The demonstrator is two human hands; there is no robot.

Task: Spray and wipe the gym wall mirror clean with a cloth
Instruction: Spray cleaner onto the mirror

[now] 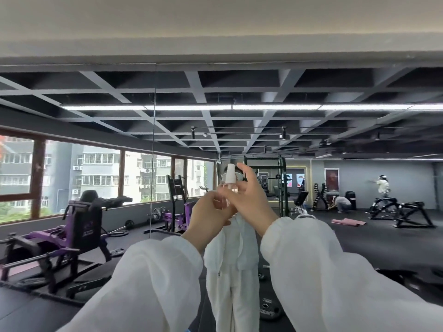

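The spray bottle, small and clear with a white cap and nozzle on top, stands upright at chest height between the 2 hands, its long axis vertical and its head pointing up toward the mirror straight ahead. The left hand curls around the bottle's lower body from the left and below, holding it. The right hand comes in from the right and closes on the upper body just under the white cap, with one finger raised beside the cap; whether that finger is touching the pump top is hard to tell, because the clear plastic and the reflected figure behind it blur together. Both hands are touching the bottle, so neither is nearer than the other.

What the coming move turns on is the nozzle's facing: the bottle sits directly in front of the glass, and the spray opening seems to look forward, away from the wearer. My judgement is that the right hand is settling into the pumping grip and the left may let go.

No cloth is plainly visible in either hand. The mirror fills the wall ahead, a vertical seam dividing 2 panels, and it reflects purple gym machines to the left.
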